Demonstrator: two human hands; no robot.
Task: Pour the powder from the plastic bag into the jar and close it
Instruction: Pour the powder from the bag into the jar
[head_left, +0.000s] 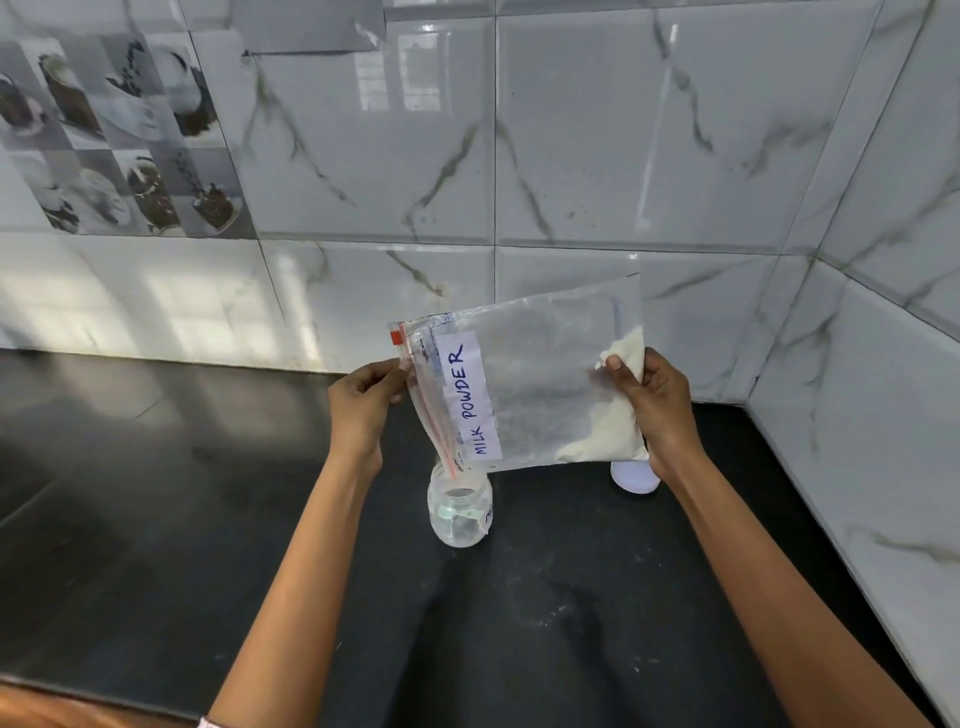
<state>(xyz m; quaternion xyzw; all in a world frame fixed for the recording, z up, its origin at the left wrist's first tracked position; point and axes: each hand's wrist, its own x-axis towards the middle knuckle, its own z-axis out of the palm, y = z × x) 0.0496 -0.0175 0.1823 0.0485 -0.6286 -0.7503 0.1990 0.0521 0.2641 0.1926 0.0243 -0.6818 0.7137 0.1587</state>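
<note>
The bag (540, 384) and right hand (662, 410) half hide the white lid (631, 477).

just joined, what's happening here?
A person holds a zip bag labelled MILK POWDER over an open jar on the black counter. The left hand pinches the zip end, angled down into the jar mouth; the right hand grips the bottom, where the powder sits.

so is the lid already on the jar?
No, the jar stands open on the counter with the bag's zip corner dipping into its mouth, and the white lid sits apart behind the right hand.
</note>
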